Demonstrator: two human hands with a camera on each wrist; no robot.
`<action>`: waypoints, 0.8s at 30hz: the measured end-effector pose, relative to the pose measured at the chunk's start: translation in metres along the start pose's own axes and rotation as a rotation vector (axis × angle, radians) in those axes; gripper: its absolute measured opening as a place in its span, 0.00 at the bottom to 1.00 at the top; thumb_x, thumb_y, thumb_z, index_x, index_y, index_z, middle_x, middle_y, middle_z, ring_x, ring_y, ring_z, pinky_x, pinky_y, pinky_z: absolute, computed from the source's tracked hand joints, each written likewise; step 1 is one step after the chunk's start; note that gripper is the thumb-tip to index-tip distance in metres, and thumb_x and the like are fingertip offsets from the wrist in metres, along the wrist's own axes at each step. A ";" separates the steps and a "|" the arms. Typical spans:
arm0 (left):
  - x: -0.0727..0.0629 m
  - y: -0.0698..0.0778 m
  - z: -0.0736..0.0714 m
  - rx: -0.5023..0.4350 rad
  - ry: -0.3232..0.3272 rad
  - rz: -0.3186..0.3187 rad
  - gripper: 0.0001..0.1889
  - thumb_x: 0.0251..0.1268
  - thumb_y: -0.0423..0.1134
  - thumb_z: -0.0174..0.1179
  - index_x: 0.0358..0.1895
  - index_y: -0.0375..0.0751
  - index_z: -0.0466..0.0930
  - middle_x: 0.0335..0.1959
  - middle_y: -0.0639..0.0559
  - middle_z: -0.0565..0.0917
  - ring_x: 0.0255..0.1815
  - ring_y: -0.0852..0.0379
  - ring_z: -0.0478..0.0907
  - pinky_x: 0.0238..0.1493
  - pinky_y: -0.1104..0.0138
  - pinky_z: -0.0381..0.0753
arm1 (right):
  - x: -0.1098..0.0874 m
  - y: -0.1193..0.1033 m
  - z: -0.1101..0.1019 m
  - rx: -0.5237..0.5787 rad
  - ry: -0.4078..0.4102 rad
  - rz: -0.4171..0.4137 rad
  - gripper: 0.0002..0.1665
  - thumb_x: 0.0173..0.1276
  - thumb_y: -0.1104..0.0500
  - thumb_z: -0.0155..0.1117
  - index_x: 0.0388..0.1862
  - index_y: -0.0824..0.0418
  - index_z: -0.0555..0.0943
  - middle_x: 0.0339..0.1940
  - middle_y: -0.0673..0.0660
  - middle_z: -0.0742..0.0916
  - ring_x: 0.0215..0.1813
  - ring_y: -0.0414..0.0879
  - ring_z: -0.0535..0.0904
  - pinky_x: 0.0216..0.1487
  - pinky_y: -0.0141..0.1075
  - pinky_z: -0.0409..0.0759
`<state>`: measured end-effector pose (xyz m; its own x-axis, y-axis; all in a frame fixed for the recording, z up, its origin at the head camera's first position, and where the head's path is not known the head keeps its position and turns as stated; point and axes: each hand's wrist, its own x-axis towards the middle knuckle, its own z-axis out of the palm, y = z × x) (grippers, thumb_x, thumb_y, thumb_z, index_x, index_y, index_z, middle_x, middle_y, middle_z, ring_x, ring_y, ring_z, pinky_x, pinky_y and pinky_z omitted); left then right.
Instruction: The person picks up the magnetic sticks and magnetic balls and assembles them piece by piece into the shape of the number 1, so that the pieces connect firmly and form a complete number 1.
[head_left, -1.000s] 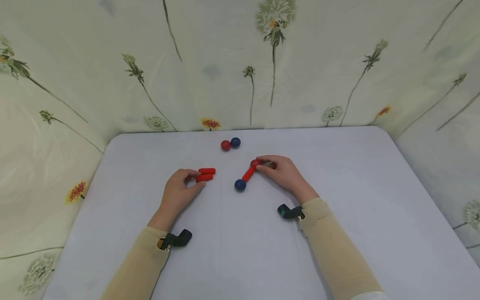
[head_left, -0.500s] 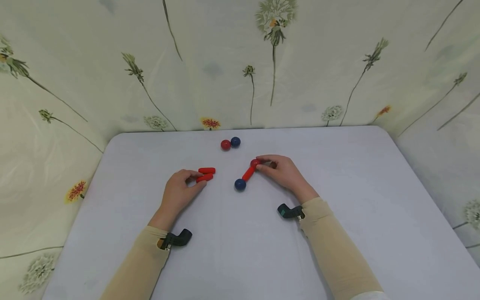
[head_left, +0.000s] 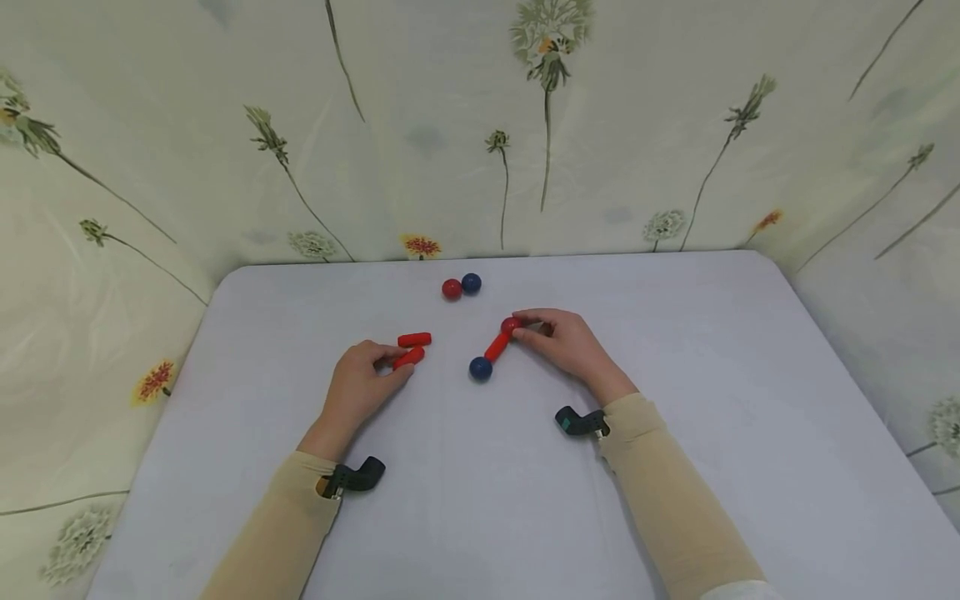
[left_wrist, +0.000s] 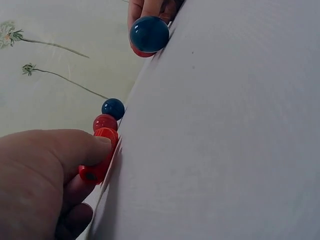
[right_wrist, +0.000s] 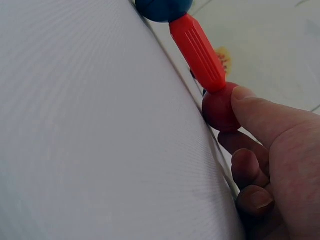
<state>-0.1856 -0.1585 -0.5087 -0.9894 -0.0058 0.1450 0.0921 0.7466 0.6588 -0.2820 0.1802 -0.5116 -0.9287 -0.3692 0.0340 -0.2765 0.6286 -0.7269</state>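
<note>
My left hand (head_left: pixel 360 387) pinches a short red rod (head_left: pixel 409 357) between thumb and fingers, low over the table. Just beyond it lies a second red rod (head_left: pixel 415 340). In my right hand (head_left: pixel 562 343), thumb and fingers grip a red ball (right_wrist: pixel 218 107). That ball joins a ridged red rod (right_wrist: pixel 197 52), whose other end meets a blue ball (head_left: pixel 481 368). The left wrist view shows the blue ball (left_wrist: pixel 149 34) end-on, covering most of the rod behind it.
Farther back, a loose red ball (head_left: pixel 452 289) and a loose blue ball (head_left: pixel 471 283) sit side by side. A white-covered table (head_left: pixel 480 500) lies under everything, and a flower-printed cloth (head_left: pixel 420 167) hangs behind its far edge.
The red rod in my left hand has turned slightly, its far end tilting away from me and apart from the other rod. My right hand stays nearly still.
</note>
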 end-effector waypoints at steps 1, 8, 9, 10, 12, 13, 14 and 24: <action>0.000 0.000 0.000 -0.006 0.000 -0.004 0.16 0.60 0.45 0.70 0.48 0.43 0.87 0.34 0.52 0.80 0.35 0.53 0.73 0.35 0.62 0.73 | 0.000 0.000 0.000 -0.001 0.000 -0.002 0.27 0.64 0.34 0.65 0.60 0.41 0.82 0.45 0.42 0.85 0.37 0.45 0.76 0.38 0.41 0.75; -0.007 0.008 0.002 -0.098 0.007 -0.060 0.15 0.60 0.48 0.69 0.48 0.47 0.87 0.35 0.55 0.79 0.35 0.54 0.73 0.35 0.61 0.74 | 0.000 0.000 0.000 0.000 -0.009 -0.011 0.27 0.65 0.35 0.65 0.60 0.42 0.82 0.46 0.43 0.85 0.38 0.45 0.76 0.39 0.41 0.75; -0.009 0.010 0.003 -0.116 0.005 -0.068 0.15 0.59 0.48 0.69 0.48 0.48 0.87 0.34 0.55 0.79 0.35 0.54 0.73 0.35 0.61 0.75 | 0.000 0.000 0.000 -0.001 -0.009 -0.010 0.27 0.65 0.35 0.65 0.60 0.42 0.82 0.46 0.43 0.85 0.38 0.45 0.76 0.39 0.41 0.75; -0.011 0.011 0.004 -0.131 0.003 -0.076 0.15 0.59 0.48 0.70 0.47 0.49 0.87 0.34 0.56 0.79 0.35 0.55 0.74 0.35 0.61 0.76 | 0.000 0.000 0.000 -0.003 -0.009 -0.010 0.27 0.65 0.35 0.65 0.60 0.42 0.82 0.46 0.42 0.85 0.38 0.45 0.76 0.38 0.40 0.75; -0.013 0.015 0.007 -0.148 0.005 -0.080 0.14 0.58 0.49 0.70 0.46 0.50 0.87 0.34 0.58 0.79 0.36 0.56 0.74 0.35 0.62 0.77 | 0.000 0.000 0.000 -0.003 -0.008 -0.012 0.27 0.65 0.35 0.65 0.60 0.41 0.82 0.45 0.42 0.85 0.38 0.45 0.76 0.38 0.40 0.75; -0.014 0.017 0.008 -0.152 0.007 -0.077 0.14 0.58 0.49 0.71 0.46 0.51 0.87 0.34 0.58 0.79 0.36 0.57 0.75 0.35 0.62 0.77 | 0.000 0.000 0.000 -0.002 -0.007 -0.011 0.28 0.64 0.34 0.65 0.60 0.41 0.82 0.45 0.42 0.85 0.38 0.45 0.76 0.38 0.41 0.75; -0.016 0.019 0.009 -0.158 0.011 -0.072 0.14 0.58 0.49 0.71 0.46 0.51 0.87 0.34 0.59 0.80 0.36 0.57 0.75 0.35 0.63 0.77 | 0.000 0.000 0.000 0.000 -0.006 -0.012 0.28 0.64 0.34 0.65 0.60 0.41 0.82 0.45 0.42 0.85 0.38 0.45 0.76 0.38 0.41 0.75; -0.027 0.031 0.017 -0.189 0.050 -0.022 0.12 0.56 0.48 0.73 0.41 0.50 0.88 0.31 0.62 0.81 0.34 0.60 0.76 0.33 0.64 0.77 | 0.000 0.001 0.000 0.000 0.000 -0.008 0.28 0.64 0.33 0.64 0.59 0.41 0.82 0.45 0.42 0.85 0.38 0.45 0.76 0.39 0.41 0.75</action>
<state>-0.1584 -0.1243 -0.5046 -0.9850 -0.0577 0.1623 0.0944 0.6077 0.7886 -0.2827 0.1808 -0.5118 -0.9265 -0.3741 0.0403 -0.2840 0.6253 -0.7269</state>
